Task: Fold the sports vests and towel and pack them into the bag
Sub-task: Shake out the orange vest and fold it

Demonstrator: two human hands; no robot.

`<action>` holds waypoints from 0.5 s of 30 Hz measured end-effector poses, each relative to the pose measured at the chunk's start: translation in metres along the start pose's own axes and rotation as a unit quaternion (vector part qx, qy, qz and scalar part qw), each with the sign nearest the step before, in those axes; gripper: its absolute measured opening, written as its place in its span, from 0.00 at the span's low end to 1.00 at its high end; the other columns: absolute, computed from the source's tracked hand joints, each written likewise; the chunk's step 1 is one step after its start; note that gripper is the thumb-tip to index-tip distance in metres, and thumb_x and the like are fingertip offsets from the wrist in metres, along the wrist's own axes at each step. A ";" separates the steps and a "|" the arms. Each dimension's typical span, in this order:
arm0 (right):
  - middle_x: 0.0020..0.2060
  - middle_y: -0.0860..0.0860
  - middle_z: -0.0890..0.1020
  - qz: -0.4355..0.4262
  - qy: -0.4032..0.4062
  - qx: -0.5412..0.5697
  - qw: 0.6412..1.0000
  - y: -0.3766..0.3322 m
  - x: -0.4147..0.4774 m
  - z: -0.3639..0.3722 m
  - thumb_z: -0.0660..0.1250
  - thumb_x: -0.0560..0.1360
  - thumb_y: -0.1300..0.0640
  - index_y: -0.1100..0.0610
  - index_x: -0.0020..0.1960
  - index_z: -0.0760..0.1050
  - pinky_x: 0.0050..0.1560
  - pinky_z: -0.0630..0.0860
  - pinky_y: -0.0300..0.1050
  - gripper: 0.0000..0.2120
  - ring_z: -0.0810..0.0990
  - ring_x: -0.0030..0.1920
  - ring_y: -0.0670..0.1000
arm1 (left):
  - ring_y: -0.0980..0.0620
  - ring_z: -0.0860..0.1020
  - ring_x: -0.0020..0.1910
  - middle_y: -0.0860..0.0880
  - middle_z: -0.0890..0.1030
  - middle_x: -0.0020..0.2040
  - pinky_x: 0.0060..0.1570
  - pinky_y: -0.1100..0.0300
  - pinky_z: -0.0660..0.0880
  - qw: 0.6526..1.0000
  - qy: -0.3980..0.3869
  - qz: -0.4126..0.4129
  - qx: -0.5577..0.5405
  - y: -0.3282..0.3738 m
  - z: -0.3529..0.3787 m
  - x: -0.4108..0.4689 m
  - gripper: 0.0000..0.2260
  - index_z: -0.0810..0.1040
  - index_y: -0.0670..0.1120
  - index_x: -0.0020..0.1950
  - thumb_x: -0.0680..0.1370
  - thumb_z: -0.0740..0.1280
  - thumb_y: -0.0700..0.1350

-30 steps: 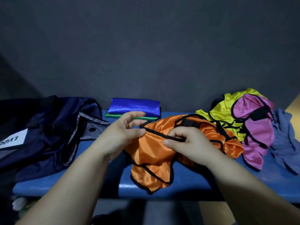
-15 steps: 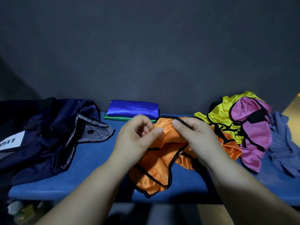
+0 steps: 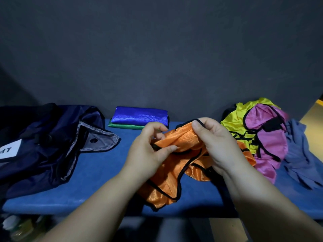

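I have both hands on the orange vest (image 3: 174,175), which lies bunched near the middle of the bench (image 3: 97,172), its lowest fold reaching close to the bench's front edge. My left hand (image 3: 148,151) pinches a fold of its cloth between thumb and curled fingers. My right hand (image 3: 215,142) is clamped on the black-trimmed edge and holds it lifted above the rest of the vest. Left of the orange vest is a stretch of bare blue bench, and beyond it the dark navy bag (image 3: 43,145) lies slumped with its grey-lined flap turned out toward the vest. Behind the orange vest and slightly left, against the wall, a folded blue vest (image 3: 139,116) lies stacked on a folded green vest (image 3: 125,126). On its right side the orange vest runs up against a loose heap of a yellow vest (image 3: 234,123) and a pink vest (image 3: 269,142). Farther right of that heap the grey-blue towel (image 3: 300,158) lies crumpled.
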State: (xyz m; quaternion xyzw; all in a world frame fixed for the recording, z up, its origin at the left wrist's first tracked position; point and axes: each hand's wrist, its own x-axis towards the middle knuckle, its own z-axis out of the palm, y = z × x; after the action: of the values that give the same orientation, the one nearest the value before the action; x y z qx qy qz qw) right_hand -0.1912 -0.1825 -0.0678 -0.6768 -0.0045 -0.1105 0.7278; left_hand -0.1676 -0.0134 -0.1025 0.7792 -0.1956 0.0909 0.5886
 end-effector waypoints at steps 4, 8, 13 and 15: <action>0.36 0.51 0.84 0.005 -0.012 0.014 1.000 -0.001 0.003 -0.007 0.66 0.77 0.61 0.56 0.46 0.77 0.40 0.79 0.41 0.02 0.82 0.37 0.48 | 0.60 0.78 0.35 0.57 0.81 0.36 0.40 0.65 0.73 0.996 -0.022 -0.034 -0.083 0.001 -0.004 0.003 0.14 0.76 0.51 0.47 0.69 0.77 0.39; 0.38 0.51 0.84 0.012 -0.050 0.023 0.998 0.000 0.005 -0.013 0.70 0.70 0.60 0.54 0.54 0.74 0.42 0.79 0.42 0.14 0.82 0.39 0.50 | 0.58 0.78 0.35 0.55 0.81 0.35 0.38 0.64 0.73 0.993 -0.025 -0.042 -0.105 -0.001 -0.008 0.006 0.08 0.77 0.47 0.41 0.71 0.75 0.39; 0.45 0.54 0.85 0.015 -0.162 -0.050 0.985 0.001 0.006 -0.025 0.76 0.63 0.62 0.42 0.67 0.68 0.49 0.81 0.45 0.37 0.84 0.47 0.53 | 0.63 0.77 0.33 0.58 0.81 0.33 0.36 0.71 0.71 0.992 -0.060 -0.026 -0.110 0.005 -0.014 0.006 0.03 0.80 0.47 0.41 0.74 0.71 0.41; 0.50 0.52 0.84 -0.009 -0.166 -0.099 0.981 0.003 0.006 -0.025 0.80 0.63 0.60 0.40 0.63 0.74 0.51 0.80 0.46 0.33 0.84 0.51 0.52 | 0.62 0.79 0.38 0.56 0.83 0.37 0.41 0.71 0.73 0.989 -0.099 -0.021 -0.104 0.005 -0.014 0.004 0.04 0.81 0.47 0.42 0.73 0.69 0.47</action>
State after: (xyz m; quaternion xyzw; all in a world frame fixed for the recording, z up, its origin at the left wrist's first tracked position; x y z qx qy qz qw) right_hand -0.1886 -0.2078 -0.0719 -0.7545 -0.1203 -0.0032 0.6452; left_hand -0.1646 -0.0018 -0.0923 0.7227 -0.2448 -0.0198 0.6460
